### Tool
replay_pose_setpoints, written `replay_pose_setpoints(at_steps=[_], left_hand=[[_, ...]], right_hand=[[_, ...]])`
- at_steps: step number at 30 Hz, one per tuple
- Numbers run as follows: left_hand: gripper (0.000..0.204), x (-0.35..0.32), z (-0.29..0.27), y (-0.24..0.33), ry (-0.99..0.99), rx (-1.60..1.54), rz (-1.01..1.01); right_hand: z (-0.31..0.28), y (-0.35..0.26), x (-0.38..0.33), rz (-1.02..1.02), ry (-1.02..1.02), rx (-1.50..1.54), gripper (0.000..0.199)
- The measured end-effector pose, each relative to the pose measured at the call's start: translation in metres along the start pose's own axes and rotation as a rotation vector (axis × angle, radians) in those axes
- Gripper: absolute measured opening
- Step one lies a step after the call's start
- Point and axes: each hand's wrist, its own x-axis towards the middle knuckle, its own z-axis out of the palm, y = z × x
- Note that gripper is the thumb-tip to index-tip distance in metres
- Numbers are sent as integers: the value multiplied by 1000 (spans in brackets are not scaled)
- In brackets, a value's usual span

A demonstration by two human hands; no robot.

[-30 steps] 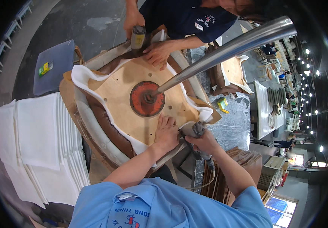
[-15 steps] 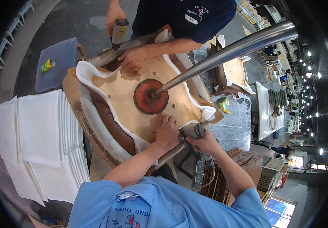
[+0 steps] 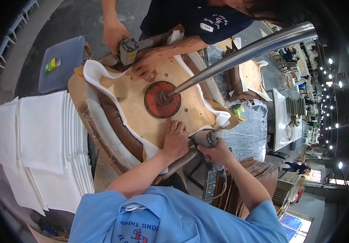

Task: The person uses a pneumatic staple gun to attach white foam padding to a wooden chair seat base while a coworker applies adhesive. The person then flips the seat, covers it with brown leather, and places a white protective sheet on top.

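From the head camera we take the red round press pad [image 3: 162, 99] in the middle of the plywood seat base [image 3: 134, 91] as our landmark. Just below it, our left hand [image 3: 175, 139] lies flat with fingers spread on the wood near the white lining [image 3: 97, 69] folded over the edge. To the lower right of the pad, our right hand [image 3: 219, 152] is wrapped tight around a pneumatic stapler [image 3: 206, 138]; its nose is hidden behind the hands, and its hose disappears below. The brown upholstery [image 3: 113, 121] shows only as a strip left of the pad. Above the pad, a co-worker's hands [image 3: 148, 65] press the board and hold a second stapler [image 3: 128, 50]. A steel arm [image 3: 243, 50] runs from the pad up to the right, cut off at the rim.
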Motion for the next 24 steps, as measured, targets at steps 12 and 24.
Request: replay_pose_setpoints(at_steps=[12,24], left_hand=[[28,-9,-6,-5,18,3,12],[26,-14,-4,-7,53,91,29]], right_hand=[[5,-4,2,-67,-5,10,35],[10,-20,0,32,-3,-55,32]])
